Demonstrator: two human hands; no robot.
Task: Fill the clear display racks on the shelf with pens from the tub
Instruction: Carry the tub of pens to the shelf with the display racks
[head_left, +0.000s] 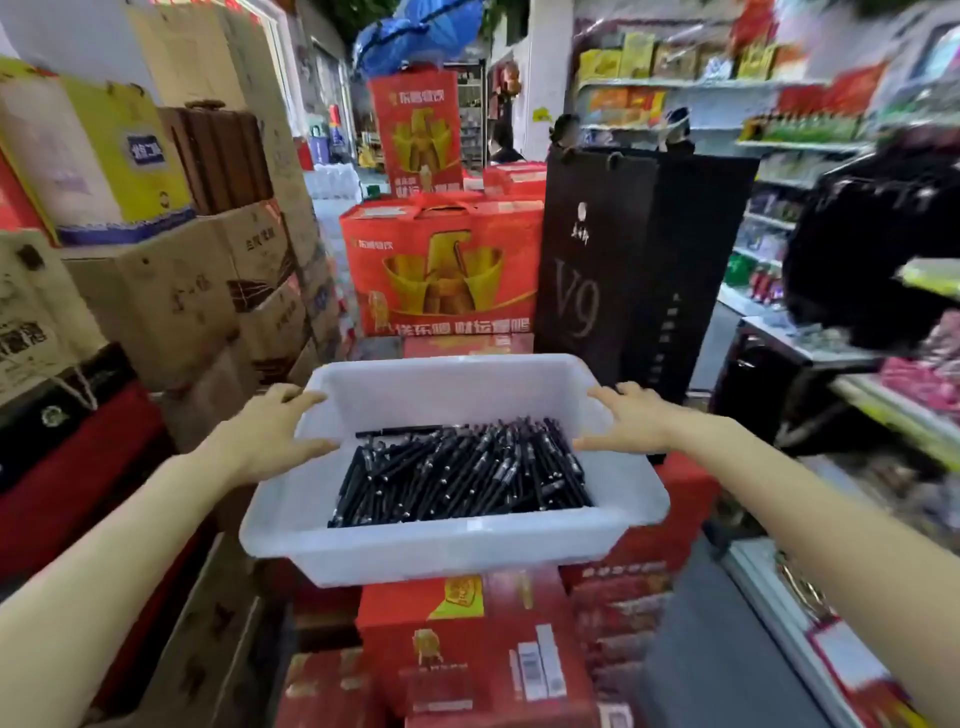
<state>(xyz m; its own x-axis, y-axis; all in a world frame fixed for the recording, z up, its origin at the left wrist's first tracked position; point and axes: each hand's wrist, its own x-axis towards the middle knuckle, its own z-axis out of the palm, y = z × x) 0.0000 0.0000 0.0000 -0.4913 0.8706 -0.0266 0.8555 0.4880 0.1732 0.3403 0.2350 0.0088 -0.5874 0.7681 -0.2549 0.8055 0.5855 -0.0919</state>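
The tub (447, 540) is a rectangular bin of milky, translucent white plastic with rounded corners and a broad rolled rim. It sits on a stack of glossy red cartons (467, 639) straight ahead of the person, its long sides running left to right across the view.

The pens (462, 473) lie inside in a loose heap that covers the floor from the middle to the near wall. They are slim black barrels with small pale bands or print. Most lie slanted, their long axes running from near-left to far-right. One pen at the far edge of the heap lies crosswise, left to right.

The left hand (270, 436) is at the tub's left rim, its fingers spread and fairly straight towards the far corner and its thumb at the rim. The right hand (634, 421) mirrors it on the right rim. Neither hand is curled round anything; both merely touch the plastic, or very nearly.

Behind the tub stand a red gift box (441, 270) printed in gold, with a handle, and a tall matte black bag (623, 270) marked V9. Brown corrugated cardboard boxes (171, 301) are stacked on the left. Stocked shop shelves (779, 135), blurred, run along the right.
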